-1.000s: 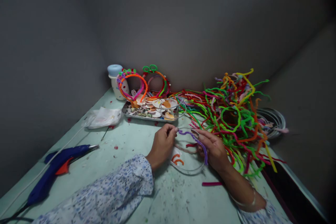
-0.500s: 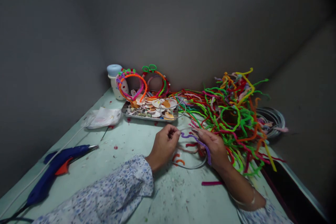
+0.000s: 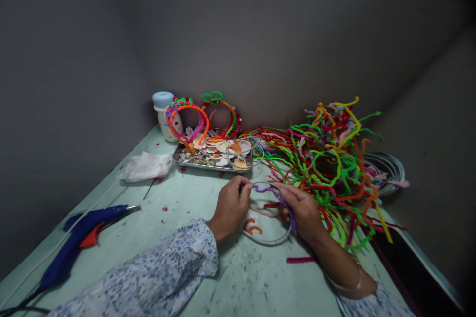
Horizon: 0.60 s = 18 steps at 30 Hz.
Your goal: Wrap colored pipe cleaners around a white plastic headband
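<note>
A thin grey wire ring (image 3: 270, 243) is held between both hands over the table. My left hand (image 3: 231, 206) pinches its upper left side, together with one end of a wavy purple pipe cleaner (image 3: 290, 214). On the right, my right hand (image 3: 303, 210) has its thumb and fingers closed on the ring's upper right part, where the purple pipe cleaner runs along the wire and its free end hangs down. Orange curled pieces (image 3: 253, 228) are seen through the ring, below a pale pink strand.
A glue gun (image 3: 74, 237) with a cord lies left. Behind are a plastic bag (image 3: 147, 167), a metal tray (image 3: 211, 168) of shells, a lidded jar (image 3: 163, 119) and colourful headbands (image 3: 189, 108). Tangled pipe cleaners (image 3: 327, 163) and coiled wire (image 3: 394, 171) are at right.
The ring's lower edge has tilted slightly down toward me. The purple pipe cleaner's free end now hangs closer to the ring. Both hands keep their grip.
</note>
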Tool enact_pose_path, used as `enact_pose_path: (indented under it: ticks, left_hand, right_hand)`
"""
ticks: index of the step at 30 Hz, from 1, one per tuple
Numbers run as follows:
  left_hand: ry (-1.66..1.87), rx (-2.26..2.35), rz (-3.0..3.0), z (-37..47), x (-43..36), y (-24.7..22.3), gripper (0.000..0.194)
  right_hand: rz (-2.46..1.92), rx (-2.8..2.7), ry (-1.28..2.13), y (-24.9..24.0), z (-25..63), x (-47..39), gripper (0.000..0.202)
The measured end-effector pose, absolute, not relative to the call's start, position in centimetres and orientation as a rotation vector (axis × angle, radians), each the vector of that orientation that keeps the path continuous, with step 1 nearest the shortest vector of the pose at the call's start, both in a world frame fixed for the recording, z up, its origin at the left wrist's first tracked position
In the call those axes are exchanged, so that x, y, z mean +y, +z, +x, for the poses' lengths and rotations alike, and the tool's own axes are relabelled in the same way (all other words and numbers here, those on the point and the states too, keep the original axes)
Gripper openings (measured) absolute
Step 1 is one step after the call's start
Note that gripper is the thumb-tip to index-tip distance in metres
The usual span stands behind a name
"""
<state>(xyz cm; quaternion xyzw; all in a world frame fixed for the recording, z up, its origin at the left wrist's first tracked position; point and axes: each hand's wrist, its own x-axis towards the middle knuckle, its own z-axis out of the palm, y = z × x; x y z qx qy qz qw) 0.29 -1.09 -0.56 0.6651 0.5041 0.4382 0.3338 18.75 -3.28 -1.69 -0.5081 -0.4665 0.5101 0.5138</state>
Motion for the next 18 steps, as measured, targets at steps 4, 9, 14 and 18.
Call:
enact_pose_path:
  ticks: [4, 9, 14, 18]
  left_hand:
    - [1.151, 1.283, 1.688, 0.29, -1.22, -0.40, 0.018]
    - [1.157, 1.279, 1.645, 0.21, -1.44, -0.23, 0.023]
    - [1.141, 1.268, 1.629, 0.28, -1.46, -0.20, 0.025]
    - [1.143, 1.183, 1.544, 0.31, -1.57, -0.10, 0.019]
  right_hand:
    - [-1.233, -1.135, 1.185, -1.55, 18.68, -3.10, 0.034]
    - [-1.225, -1.035, 1.204, -1.29, 18.57, -3.06, 0.038]
    - [-1.186, -0.960, 1.257, -1.38, 18.64, -3.03, 0.040]
    - [-1.134, -0.897, 1.278, -1.20, 18.64, -3.02, 0.038]
